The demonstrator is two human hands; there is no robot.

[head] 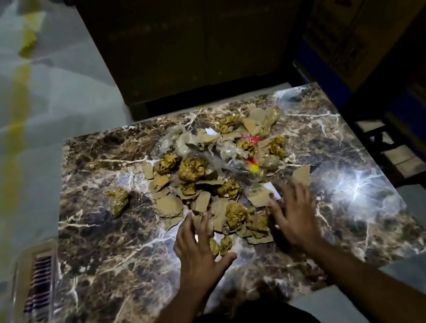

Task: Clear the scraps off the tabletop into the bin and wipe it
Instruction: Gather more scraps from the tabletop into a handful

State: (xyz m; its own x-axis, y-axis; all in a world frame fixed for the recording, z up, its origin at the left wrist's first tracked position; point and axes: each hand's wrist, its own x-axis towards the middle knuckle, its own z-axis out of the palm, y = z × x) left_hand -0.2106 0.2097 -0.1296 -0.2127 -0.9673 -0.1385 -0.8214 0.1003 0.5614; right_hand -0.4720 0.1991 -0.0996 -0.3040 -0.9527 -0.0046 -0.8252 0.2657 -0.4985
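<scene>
The marble-patterned tabletop (106, 271) sat before the person, its long axis running from about eight o'clock to two o'clock across the view, the far edge near twelve. The scraps (216, 172) lay heaped on it a little beyond centre, a loose pile whose length ran from near six o'clock up toward one o'clock: torn cardboard pieces (170, 206), crumpled gold-yellow paper balls (193, 169), clear plastic wrap (174, 142), and a red and yellow wrapper (251, 140) toward the far right of the heap. One gold ball (118, 200) lay apart from the pile at nine o'clock.

Both hands were low at the pile's near end, around six o'clock. The left hand (197, 249) lay palm down with its fingers spread wide and straight, pointing toward twelve, the fingertips touching the nearest cardboard and the thumb stretched out beneath two small gold bits (221, 245). The right hand (295, 218) was also flat with the fingers splayed wide, angled toward eleven o'clock, its fingertips blurred over cardboard and a white slip (273, 189). Neither hand gripped anything; the near scraps sat between them.

Off the table at eight o'clock a floor vent grille (39, 286) showed. A yellow painted line (17, 110) ran along the grey floor toward eleven. Large cardboard boxes (366, 6) stood at two o'clock, and a dark cabinet (183, 30) at twelve
</scene>
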